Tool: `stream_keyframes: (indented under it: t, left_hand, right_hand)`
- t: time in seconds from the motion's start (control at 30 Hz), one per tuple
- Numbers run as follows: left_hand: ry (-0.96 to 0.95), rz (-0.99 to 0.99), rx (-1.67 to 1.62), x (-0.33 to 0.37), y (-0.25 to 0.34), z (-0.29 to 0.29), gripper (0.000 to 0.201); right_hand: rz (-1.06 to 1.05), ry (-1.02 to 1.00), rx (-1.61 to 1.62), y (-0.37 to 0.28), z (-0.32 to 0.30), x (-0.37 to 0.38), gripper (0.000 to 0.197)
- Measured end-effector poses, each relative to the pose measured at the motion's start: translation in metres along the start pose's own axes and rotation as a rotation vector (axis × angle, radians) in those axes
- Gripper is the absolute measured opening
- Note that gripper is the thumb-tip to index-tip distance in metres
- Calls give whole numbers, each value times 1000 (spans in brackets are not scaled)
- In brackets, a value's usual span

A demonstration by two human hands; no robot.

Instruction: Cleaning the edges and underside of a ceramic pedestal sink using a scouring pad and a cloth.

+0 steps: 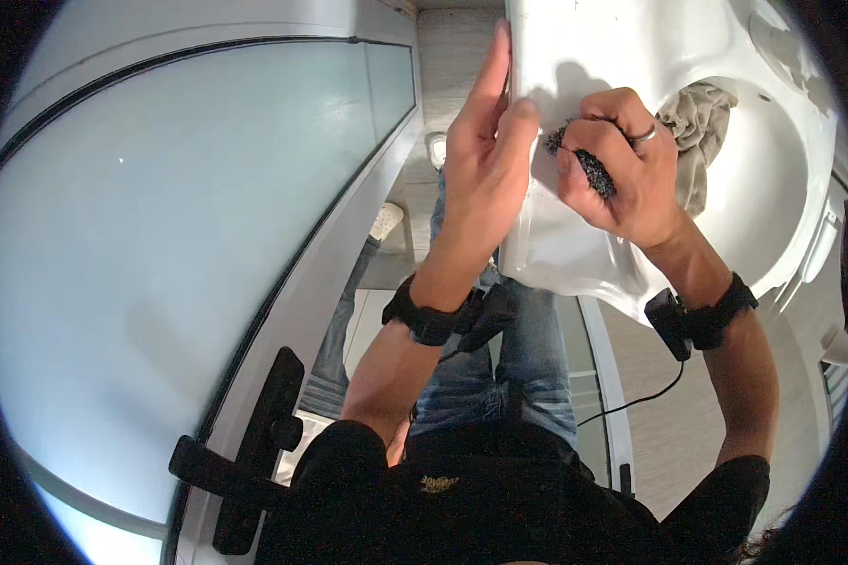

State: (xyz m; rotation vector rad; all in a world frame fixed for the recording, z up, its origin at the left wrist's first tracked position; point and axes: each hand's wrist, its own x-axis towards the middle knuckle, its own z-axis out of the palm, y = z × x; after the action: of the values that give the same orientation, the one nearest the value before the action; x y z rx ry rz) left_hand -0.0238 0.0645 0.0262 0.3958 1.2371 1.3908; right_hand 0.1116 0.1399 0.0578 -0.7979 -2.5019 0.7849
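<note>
A white ceramic washbasin (575, 259) fills the upper right, its bowl to the right of a flat ledge. My right hand (631, 165) is closed around a dark, wiry scouring pad (595, 176) and presses it on that ledge; a ring is on one finger. Against the basin's left edge rests my left hand (485, 155), fingers stretched out and holding nothing. Its thumb lies near the top of the edge, close to the pad. A crumpled grey-brown cloth (705, 118) lies over the left side of the bowl, partly hidden behind my right hand.
To the left stands a frosted glass door (160, 245) with a black handle (254, 452). A light clog (386, 221) and a jeans leg show beside its frame. A thin black cable (645, 401) hangs from the device at my right wrist.
</note>
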Motion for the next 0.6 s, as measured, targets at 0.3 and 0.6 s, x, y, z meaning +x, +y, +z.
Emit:
stream_keyframes:
  t: [0.3, 0.6]
  left_hand:
    - [19, 125, 48, 0, 0, 3, 57]
    - [-5, 137, 94, 10, 7, -2, 61]
  right_hand:
    - [11, -4, 2, -1, 1, 2, 18]
    - [-6, 4, 1, -1, 3, 5, 18]
